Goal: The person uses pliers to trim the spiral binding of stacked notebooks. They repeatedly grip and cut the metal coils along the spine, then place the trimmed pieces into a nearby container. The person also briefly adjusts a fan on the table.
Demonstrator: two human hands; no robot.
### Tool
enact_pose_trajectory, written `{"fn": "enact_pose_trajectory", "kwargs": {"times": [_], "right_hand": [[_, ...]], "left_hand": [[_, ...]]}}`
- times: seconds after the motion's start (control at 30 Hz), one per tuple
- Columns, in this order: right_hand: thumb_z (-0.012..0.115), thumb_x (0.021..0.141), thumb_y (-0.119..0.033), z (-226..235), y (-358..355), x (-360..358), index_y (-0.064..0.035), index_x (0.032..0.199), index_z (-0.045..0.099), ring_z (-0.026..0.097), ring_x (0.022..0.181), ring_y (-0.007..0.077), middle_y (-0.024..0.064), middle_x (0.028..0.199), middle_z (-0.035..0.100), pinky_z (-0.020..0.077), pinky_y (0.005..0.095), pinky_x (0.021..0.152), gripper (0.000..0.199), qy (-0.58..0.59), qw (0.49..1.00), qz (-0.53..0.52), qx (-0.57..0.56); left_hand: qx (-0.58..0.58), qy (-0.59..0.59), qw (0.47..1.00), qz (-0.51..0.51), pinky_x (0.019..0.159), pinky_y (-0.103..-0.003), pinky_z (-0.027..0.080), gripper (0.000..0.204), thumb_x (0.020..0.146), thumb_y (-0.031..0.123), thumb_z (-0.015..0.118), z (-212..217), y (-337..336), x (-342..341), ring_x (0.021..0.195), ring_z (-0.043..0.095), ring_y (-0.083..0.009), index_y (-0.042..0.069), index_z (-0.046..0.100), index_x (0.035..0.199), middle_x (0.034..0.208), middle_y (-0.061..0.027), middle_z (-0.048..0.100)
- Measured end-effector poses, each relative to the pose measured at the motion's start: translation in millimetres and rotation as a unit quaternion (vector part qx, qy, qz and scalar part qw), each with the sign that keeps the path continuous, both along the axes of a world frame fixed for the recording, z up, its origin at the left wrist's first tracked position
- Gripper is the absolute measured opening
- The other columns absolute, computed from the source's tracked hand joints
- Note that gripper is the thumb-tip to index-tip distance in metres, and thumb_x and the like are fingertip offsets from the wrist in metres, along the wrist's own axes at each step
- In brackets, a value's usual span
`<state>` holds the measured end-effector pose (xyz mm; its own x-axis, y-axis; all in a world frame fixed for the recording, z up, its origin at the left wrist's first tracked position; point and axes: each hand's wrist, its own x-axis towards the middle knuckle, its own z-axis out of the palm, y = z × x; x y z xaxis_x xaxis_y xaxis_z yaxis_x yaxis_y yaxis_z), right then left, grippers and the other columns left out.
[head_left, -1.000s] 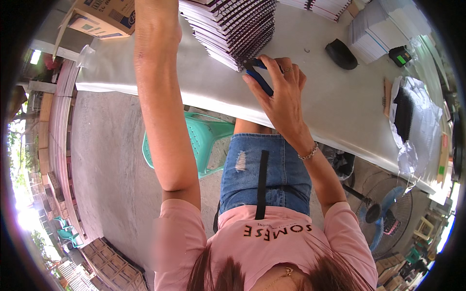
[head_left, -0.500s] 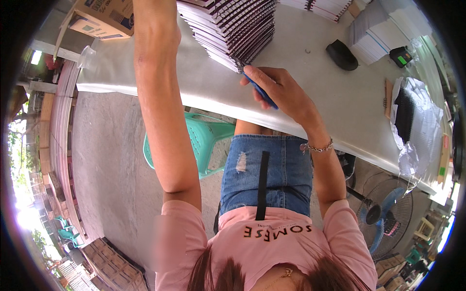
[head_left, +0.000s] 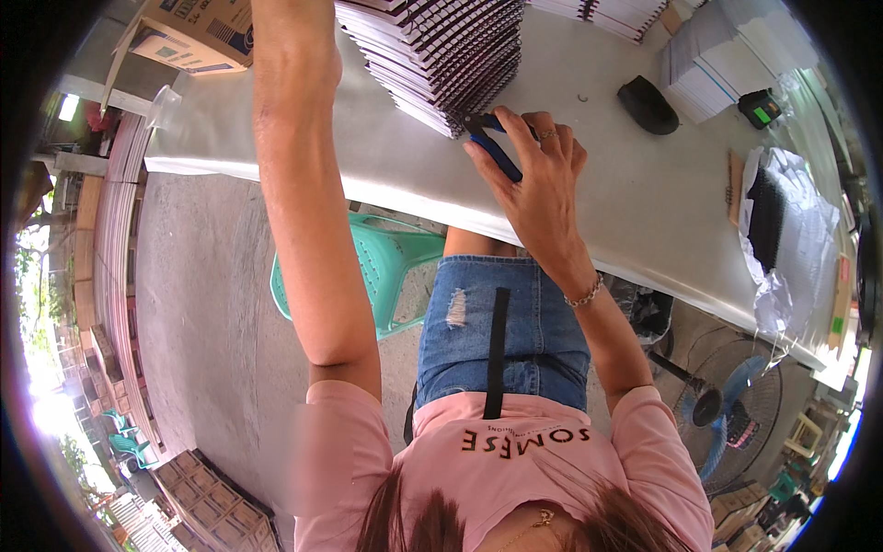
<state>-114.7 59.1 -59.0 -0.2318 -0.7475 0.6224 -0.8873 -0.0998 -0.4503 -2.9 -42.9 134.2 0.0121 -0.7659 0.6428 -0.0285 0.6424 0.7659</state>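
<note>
- Long white table (head_left: 644, 193), outdoors w/ a slanted stack of spiral-bound notebooks (head_left: 441, 55).
- Right hand (head_left: 533, 179) (fingers wrapped round blue-handled pliers (head_left: 492, 147)) has moved back up to the stack's wire edge.
- Left hand: out of frame, grip can't tell.

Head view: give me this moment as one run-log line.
right hand: gripping blue-handled pliers at notebook stack spirals | left hand: out of frame, forearm over stack | surface: white table

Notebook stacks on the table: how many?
3 in view: big spiral-bound stack by the right hand holding blue-handled pliers; one at the top edge; white stack far right. More may be cropped.
</note>
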Motion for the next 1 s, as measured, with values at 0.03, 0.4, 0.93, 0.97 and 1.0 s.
{"fn": "enact_pose_trajectory", "kwargs": {"times": [0.03,0.4,0.93,0.97,1.0], "right_hand": [[0.076,0.086,-0.043,-1.4,-1.0,-0.2,-0.0112,0.125,0.066,0.051,0.108,0.0288,0.0125,0.111,0.061,0.0328,0.051,0.093,0.052,-0.001,1.0,0.001,-0.003],[0.069,0.094,-0.041,31.0,-8.1,-19.5,-0.0027,0.116,0.066,0.064,0.062,0.025,0.0114,0.077,0.068,0.0518,0.0392,0.064,0.044,-0.33,0.88,0.193,0.28],[0.075,0.087,-0.044,3.6,4.2,-7.1,-0.0097,0.122,0.065,0.053,0.101,0.0289,0.0146,0.106,0.061,0.0349,0.0497,0.092,0.05,0.051,0.999,-0.008,-0.003],[0.075,0.087,-0.044,2.7,3.8,-6.8,-0.01,0.122,0.066,0.053,0.101,0.0288,0.0144,0.106,0.061,0.0347,0.0493,0.092,0.05,0.046,0.999,-0.006,-0.002],[0.076,0.086,-0.044,2.0,3.2,-6.6,-0.0103,0.122,0.066,0.053,0.101,0.0287,0.0142,0.106,0.061,0.0346,0.0489,0.092,0.05,0.04,0.999,-0.004,0.0]], "left_hand": [[-0.003,-0.01,1.0,0.0,0.076,-0.028,0.037,0.052,0.102,0.043,0.039,-0.6,-0.5,0.7,0.077,0.047,-0.0099,0.001,0.066,0.114,0.083,0.0016,0.056],[-0.003,-0.004,0.995,-0.1,0.079,-0.03,0.037,0.051,0.102,0.045,0.04,-0.8,-9.3,19.8,0.078,0.049,-0.01,0.002,0.065,0.112,0.082,0.0014,0.057],[-0.012,0.021,1.0,0.0,0.091,-0.032,0.037,0.054,0.103,0.046,0.04,-3.4,-6.6,1.4,0.092,0.05,-0.0137,0.003,0.06,0.128,0.096,-0.0015,0.057],[-0.015,0.014,1.0,-0.004,0.09,-0.032,0.037,0.053,0.103,0.046,0.04,-4.6,-6.8,3.3,0.092,0.05,-0.0135,0.003,0.06,0.127,0.096,-0.0015,0.058],[-0.029,0.005,1.0,-0.006,0.09,-0.031,0.037,0.053,0.102,0.046,0.041,-6.7,-6.7,4.5,0.092,0.05,-0.0133,0.003,0.06,0.127,0.096,-0.0013,0.058]]}}
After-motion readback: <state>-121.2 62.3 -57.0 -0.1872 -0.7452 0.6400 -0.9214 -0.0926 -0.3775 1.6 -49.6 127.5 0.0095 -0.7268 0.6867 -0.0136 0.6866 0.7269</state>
